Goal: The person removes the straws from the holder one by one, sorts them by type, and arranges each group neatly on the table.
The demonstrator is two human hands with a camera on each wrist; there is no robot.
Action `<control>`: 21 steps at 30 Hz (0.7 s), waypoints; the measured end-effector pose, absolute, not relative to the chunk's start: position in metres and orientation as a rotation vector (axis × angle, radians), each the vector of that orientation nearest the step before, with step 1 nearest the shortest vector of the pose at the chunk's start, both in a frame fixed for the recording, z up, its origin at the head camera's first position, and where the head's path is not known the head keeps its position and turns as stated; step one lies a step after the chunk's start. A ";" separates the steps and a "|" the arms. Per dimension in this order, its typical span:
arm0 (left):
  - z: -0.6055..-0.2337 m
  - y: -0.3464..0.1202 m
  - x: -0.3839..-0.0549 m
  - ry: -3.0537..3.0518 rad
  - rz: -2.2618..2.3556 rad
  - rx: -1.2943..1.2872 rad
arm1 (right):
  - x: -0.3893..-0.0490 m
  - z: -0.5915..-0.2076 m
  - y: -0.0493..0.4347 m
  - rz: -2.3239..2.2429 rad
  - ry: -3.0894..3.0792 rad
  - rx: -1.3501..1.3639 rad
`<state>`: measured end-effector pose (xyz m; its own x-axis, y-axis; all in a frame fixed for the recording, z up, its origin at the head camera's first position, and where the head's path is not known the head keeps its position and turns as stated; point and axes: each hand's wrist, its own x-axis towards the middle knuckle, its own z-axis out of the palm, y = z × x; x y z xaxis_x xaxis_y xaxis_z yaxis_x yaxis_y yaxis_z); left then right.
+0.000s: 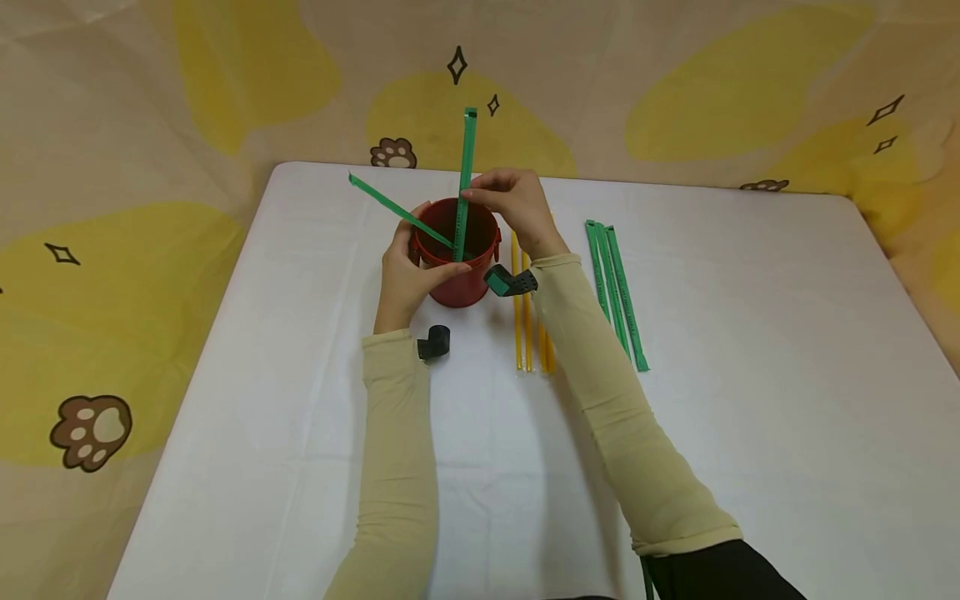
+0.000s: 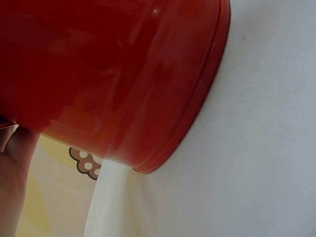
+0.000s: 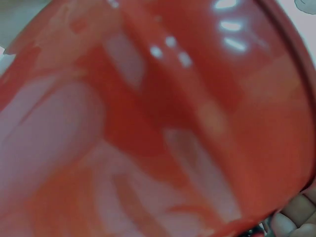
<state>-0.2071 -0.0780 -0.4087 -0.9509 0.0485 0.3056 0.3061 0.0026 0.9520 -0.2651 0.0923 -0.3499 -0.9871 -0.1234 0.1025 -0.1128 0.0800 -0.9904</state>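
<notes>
A red bucket (image 1: 459, 289) stands upright on the white table. My left hand (image 1: 408, 283) grips its left side, with the thumb along the near rim. In the left wrist view the bucket wall (image 2: 108, 74) takes up the upper left, the hand's fingers (image 2: 15, 173) at its edge. Above the far right rim, my right hand (image 1: 521, 208) pinches a long, thin green wrapped straw (image 1: 468, 150), whose lower end is inside the bucket. Another green wrapped straw (image 1: 390, 204) leans out over the left rim. Glossy red bucket surface (image 3: 163, 108) nearly fills the right wrist view.
Several yellow wrapped straws (image 1: 517, 333) lie on the white table (image 1: 750, 333) right of the bucket, partly under the right forearm. Farther right lie three green wrapped straws (image 1: 618, 292). A patterned yellow cloth (image 1: 675, 100) hangs behind the table.
</notes>
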 end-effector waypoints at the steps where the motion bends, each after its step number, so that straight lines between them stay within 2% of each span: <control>1: -0.409 -0.078 -0.207 -2.082 -2.066 -0.374 | -0.265 -0.350 0.092 -2.108 2.305 -0.256; 21: -0.407 -0.077 -0.206 -2.077 -2.123 -0.351 | -0.262 -0.340 0.106 -2.318 2.158 -0.281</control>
